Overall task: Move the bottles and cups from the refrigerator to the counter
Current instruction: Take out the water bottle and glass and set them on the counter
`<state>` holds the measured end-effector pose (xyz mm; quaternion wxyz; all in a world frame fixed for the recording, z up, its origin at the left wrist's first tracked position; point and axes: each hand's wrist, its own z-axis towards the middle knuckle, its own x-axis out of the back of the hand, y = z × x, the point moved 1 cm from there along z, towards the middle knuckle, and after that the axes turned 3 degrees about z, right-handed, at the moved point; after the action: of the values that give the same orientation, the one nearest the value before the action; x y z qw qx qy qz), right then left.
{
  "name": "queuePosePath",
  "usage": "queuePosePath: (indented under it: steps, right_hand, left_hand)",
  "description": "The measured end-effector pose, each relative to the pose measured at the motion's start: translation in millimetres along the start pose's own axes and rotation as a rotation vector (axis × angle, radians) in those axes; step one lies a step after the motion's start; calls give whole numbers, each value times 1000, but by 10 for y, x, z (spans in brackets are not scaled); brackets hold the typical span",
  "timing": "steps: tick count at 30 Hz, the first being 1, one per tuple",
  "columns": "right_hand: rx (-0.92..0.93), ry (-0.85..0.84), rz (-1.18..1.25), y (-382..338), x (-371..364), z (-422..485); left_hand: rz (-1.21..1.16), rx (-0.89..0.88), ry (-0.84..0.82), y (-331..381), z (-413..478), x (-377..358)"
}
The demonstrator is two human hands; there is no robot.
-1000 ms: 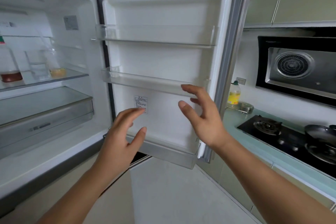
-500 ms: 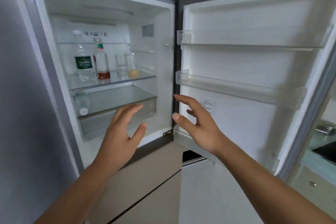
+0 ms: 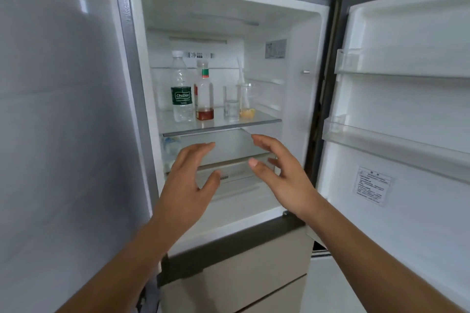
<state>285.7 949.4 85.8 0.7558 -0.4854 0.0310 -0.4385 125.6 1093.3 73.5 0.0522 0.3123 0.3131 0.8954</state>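
Head view: the refrigerator is open, its door swung wide to the right. On the glass shelf four things stand in a row. From left to right they are a water bottle with a green label, a clear bottle with a little red-brown liquid, a glass cup holding some water, and a straw cup with a yellow remainder. One level lower, by the left wall, what seems to be a lying bottle is half hidden. The left hand and right hand hover below the shelf, fingers spread and relaxed, grasping nothing. The bench is out of sight.

The reach probably goes best with one hand per item. Grip each bottle round its middle and lift it before drawing it out, since the two bottles stand just beside each other. The cups want carrying upright, and the light straw cup may tip.
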Motion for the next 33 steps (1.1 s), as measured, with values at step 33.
queuePosePath:
  steps: [33]
  right_hand:
    - [-141, 129, -350, 1318, -454, 3066]
  left_hand:
    - [76, 529, 448, -1320, 2912, -426]
